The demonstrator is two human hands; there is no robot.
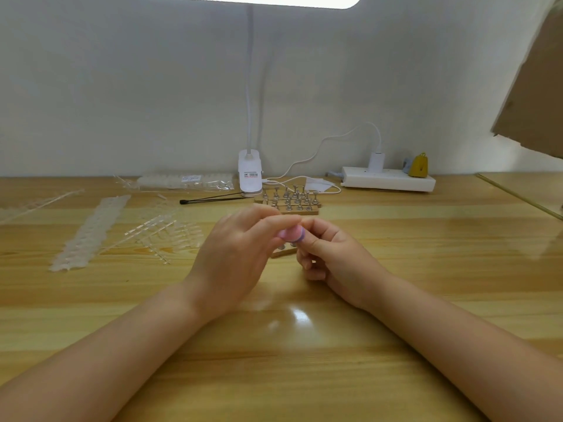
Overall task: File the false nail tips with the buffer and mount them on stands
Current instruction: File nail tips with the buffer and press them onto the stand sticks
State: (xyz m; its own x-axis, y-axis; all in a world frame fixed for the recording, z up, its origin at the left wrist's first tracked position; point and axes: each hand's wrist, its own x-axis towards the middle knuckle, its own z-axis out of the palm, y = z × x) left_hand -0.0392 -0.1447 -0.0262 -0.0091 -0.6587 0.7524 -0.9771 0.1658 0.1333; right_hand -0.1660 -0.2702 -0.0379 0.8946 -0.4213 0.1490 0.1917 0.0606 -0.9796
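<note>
My two hands meet above the middle of the wooden table (396,284). My right hand (332,257) grips a pink and purple buffer (293,233) between thumb and fingers. My left hand (240,254) has its fingertips curled against the buffer; a nail tip between them cannot be made out. Under the hands a small wooden stand base (283,253) with metal stands shows partly. Behind them stand two wooden bases with several metal nail stands (289,200). Clear nail tip strips (91,226) and loose sprues (158,236) lie to the left.
A white clip lamp (250,173) stands at the back by the wall, with a black-tipped tool (210,198) lying beside it. A white power strip (388,178) with a charger and cable sits at the back right. A bag of nail tips (182,181) lies at the back left.
</note>
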